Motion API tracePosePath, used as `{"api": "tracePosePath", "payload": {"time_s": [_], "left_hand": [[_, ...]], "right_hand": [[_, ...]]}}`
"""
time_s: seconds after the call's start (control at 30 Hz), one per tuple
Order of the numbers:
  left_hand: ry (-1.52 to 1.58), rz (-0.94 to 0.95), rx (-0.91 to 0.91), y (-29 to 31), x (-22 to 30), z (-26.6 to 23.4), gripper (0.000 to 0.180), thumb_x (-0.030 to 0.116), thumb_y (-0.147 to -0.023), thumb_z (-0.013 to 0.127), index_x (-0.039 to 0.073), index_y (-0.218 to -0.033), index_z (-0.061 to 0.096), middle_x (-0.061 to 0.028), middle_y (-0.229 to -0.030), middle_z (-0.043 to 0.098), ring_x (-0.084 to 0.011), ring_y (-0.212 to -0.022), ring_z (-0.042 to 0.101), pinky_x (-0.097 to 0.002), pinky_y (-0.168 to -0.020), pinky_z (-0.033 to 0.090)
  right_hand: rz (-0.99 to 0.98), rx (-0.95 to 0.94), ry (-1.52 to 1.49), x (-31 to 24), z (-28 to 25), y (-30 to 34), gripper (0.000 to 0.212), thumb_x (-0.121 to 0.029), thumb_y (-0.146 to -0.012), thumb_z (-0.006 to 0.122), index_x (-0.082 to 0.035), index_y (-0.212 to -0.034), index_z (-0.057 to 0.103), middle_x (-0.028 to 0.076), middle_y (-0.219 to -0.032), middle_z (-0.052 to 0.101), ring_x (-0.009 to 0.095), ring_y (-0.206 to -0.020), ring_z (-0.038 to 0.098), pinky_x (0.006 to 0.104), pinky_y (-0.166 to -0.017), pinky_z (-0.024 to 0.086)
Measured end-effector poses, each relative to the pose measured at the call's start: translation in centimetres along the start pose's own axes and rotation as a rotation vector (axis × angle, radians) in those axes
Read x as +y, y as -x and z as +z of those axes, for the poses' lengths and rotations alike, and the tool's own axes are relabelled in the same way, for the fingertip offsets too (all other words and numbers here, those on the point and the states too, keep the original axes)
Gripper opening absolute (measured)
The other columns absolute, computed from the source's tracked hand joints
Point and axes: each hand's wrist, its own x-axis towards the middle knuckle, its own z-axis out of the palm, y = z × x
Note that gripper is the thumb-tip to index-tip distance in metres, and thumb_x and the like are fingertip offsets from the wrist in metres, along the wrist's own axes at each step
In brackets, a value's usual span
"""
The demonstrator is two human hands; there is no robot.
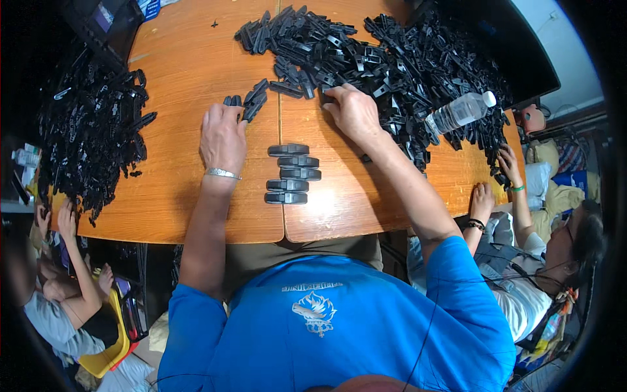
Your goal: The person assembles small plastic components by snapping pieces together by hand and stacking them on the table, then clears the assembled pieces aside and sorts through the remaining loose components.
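Observation:
Small oblong black plastic pieces lie all over the wooden table. A short column of several such pieces sits in front of me across the table seam, laid crosswise one behind another. My left hand, with a metal bracelet at its wrist, has its fingers curled at black pieces left of the seam. Just right of them lies a small cluster of loose pieces. At the near edge of the big heap, my right hand pinches a black piece, partly hidden by its fingers.
Another large heap of black parts covers the table's left side. A clear plastic bottle lies tilted on the right heap. Dark bins stand at both far corners. Co-workers' hands are at the left edge, and another person's hands at the right.

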Motion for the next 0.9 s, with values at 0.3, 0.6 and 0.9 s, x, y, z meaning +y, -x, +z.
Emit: {"api": "tracePosePath", "payload": {"time_s": [0.3,0.6,0.9], "left_hand": [[-0.031,-0.031,-0.020,0.1,-0.5,0.3,0.017,0.006,-0.090,0.081,0.004,-0.105,0.072,-0.0152,-0.107,0.065,-0.0367,-0.106,0.066,-0.0482,-0.089,0.055],[0.357,-0.198,-0.185,1.7,1.4,0.2,0.016,0.004,-0.096,0.075,0.003,-0.112,0.072,-0.0148,-0.105,0.067,-0.0314,-0.087,0.072,-0.0439,-0.081,0.059],[0.049,0.128,-0.120,0.8,1.0,-0.7,0.030,-0.001,-0.085,0.083,0.007,-0.113,0.075,-0.0129,-0.116,0.064,-0.0330,-0.109,0.064,-0.0466,-0.091,0.055]], "right_hand": [[0.060,0.040,0.114,-1.0,1.9,-1.2,0.024,-0.025,-0.092,0.082,-0.007,-0.107,0.077,0.017,-0.107,0.073,0.041,-0.086,0.076,0.0503,-0.075,0.063],[0.066,0.078,0.160,-1.3,3.1,-2.3,0.024,-0.013,-0.091,0.075,0.000,-0.108,0.064,0.025,-0.105,0.071,0.044,-0.084,0.076,0.0531,-0.074,0.063],[-0.120,0.050,-0.023,-1.8,0.2,1.4,0.029,-0.009,-0.090,0.075,-0.004,-0.118,0.067,0.020,-0.107,0.068,0.044,-0.084,0.074,0.0512,-0.073,0.062]]}}
